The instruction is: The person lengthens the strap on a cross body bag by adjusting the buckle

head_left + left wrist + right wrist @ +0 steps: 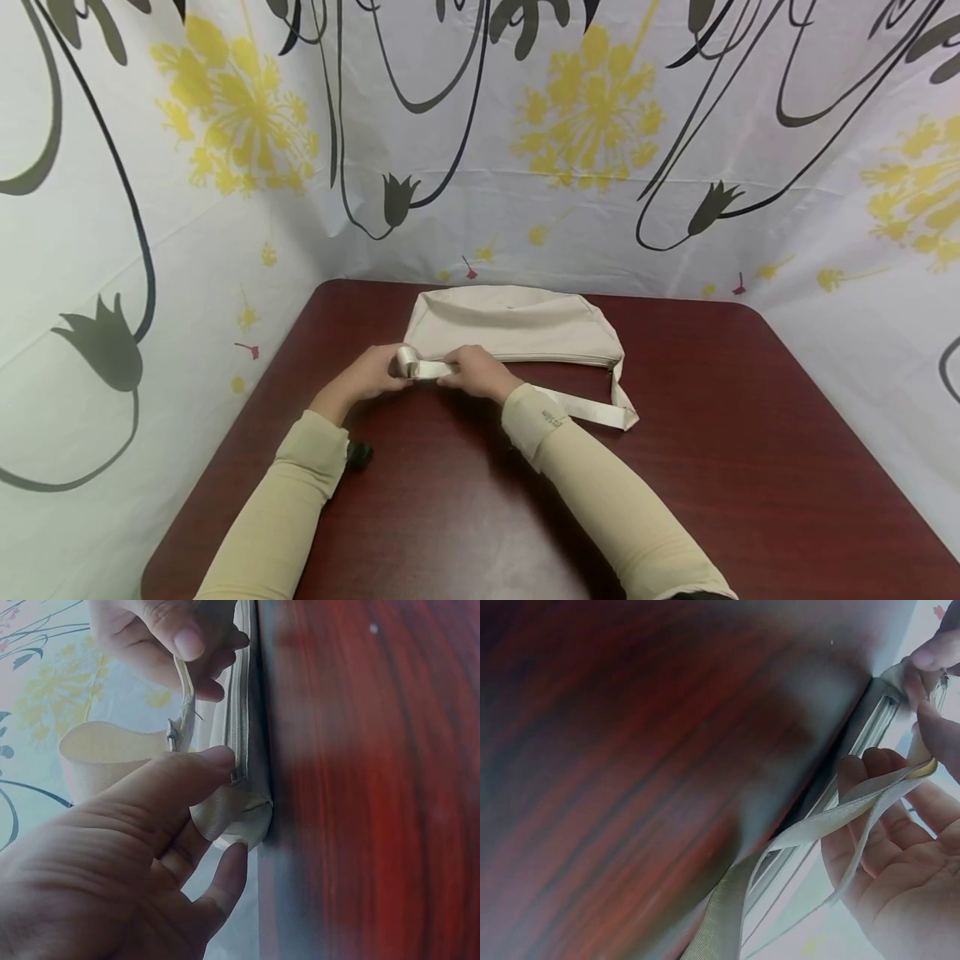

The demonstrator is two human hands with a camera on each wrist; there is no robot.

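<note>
A cream shoulder bag [517, 327] lies on the table with its zipped edge toward me. Its webbing strap [581, 407] runs off the right end and folds back under my right forearm. At the bag's left end, my left hand [372, 373] holds the strap, thumb on one side and fingers curled behind it. A small metal buckle [172, 735] sits just past that thumb, with a loop of strap [105, 754] bulging beside it. My right hand [482, 372] pinches the strap between thumb and fingers, slightly right of the buckle. In the right wrist view, strap lengths [840, 817] cross its palm.
The dark red wooden table [720, 483] extends around the bag. A small dark object [359, 454] shows beside my left sleeve. White cloth walls [465, 150] with a flower print stand at the back and both sides.
</note>
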